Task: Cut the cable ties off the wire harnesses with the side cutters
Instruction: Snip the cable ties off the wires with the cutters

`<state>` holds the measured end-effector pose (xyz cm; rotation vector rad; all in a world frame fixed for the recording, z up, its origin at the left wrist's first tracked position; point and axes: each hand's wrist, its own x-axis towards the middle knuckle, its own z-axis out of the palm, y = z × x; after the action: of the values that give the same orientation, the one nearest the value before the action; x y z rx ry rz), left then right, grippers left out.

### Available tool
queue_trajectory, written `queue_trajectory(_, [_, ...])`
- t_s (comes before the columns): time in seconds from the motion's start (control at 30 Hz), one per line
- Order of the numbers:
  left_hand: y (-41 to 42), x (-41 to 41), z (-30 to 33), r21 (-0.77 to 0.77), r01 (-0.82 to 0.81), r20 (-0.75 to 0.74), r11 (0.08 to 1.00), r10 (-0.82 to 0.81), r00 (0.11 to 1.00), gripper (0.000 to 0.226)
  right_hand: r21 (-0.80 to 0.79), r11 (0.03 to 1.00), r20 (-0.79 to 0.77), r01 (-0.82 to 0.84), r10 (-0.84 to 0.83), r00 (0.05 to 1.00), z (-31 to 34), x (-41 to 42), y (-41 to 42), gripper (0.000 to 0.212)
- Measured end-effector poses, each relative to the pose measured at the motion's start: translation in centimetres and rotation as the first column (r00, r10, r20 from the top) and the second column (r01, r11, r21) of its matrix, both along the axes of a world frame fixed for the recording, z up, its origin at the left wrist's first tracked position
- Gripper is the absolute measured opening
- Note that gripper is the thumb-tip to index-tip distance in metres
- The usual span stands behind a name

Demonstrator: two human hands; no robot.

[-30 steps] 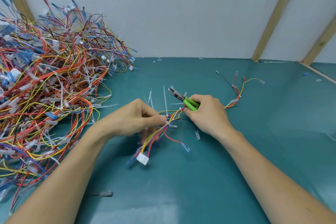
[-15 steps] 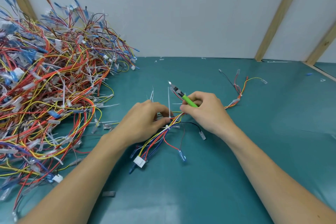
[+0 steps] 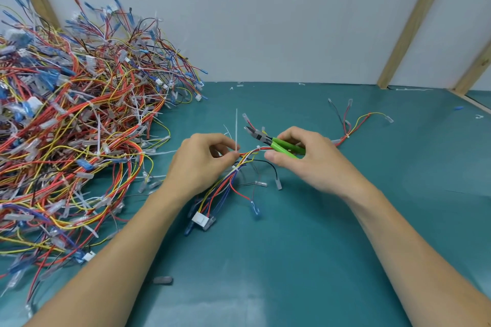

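Note:
One wire harness point(image 3: 228, 188) of red, yellow, blue and black wires lies across the middle of the green mat, with a white connector at its near end. My left hand point(image 3: 202, 162) pinches a white cable tie point(image 3: 236, 130) whose tail stands straight up from the harness. My right hand point(image 3: 300, 159) grips the green-handled side cutters point(image 3: 273, 142), their jaws pointing left just right of the tie's tail. A second white tie point(image 3: 257, 146) wraps the wires under the cutters.
A big tangled pile of harnesses point(image 3: 74, 119) fills the left side of the green mat point(image 3: 292, 260). Loose cut tie pieces lie near the back wall point(image 3: 265, 13). Wooden battens point(image 3: 409, 21) lean at the right. A small grey piece point(image 3: 162, 280) lies near my left forearm.
My left hand has slid right along the harness and now pinches the upright tie. The cutters' handles have spread a little and the jaws sit closer to the tie.

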<state>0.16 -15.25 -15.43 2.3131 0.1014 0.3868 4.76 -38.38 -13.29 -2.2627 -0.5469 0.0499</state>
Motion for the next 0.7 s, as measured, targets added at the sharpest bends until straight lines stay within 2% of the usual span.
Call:
queue_trajectory(0.13, [0.2,0.1,0.4,-0.116,0.026,-0.023,0.993,-0.029,0.999,0.016,-0.136,0.988,0.127,0.069,-0.052,0.991,0.5,0.0,-0.4,0.040])
queue_trajectory(0.23, [0.2,0.1,0.5,-0.154,0.055,-0.026,0.987,-0.059,0.998,0.015,-0.194,0.979,0.136,0.058,-0.032,0.990,0.8,0.1,-1.2,0.037])
queue_trajectory(0.43, [-0.2,-0.1,0.3,-0.088,0.047,0.065,0.995,-0.041,0.997,0.013,-0.336,0.940,0.215,0.062,0.012,0.977,0.6,-0.2,-0.8,0.044])
queue_trajectory(0.7, [-0.8,-0.5,0.9,-0.022,0.084,0.197,0.996,-0.077,0.977,0.009,-0.306,0.950,0.268,0.066,0.019,0.963,0.9,-0.8,-0.4,0.046])
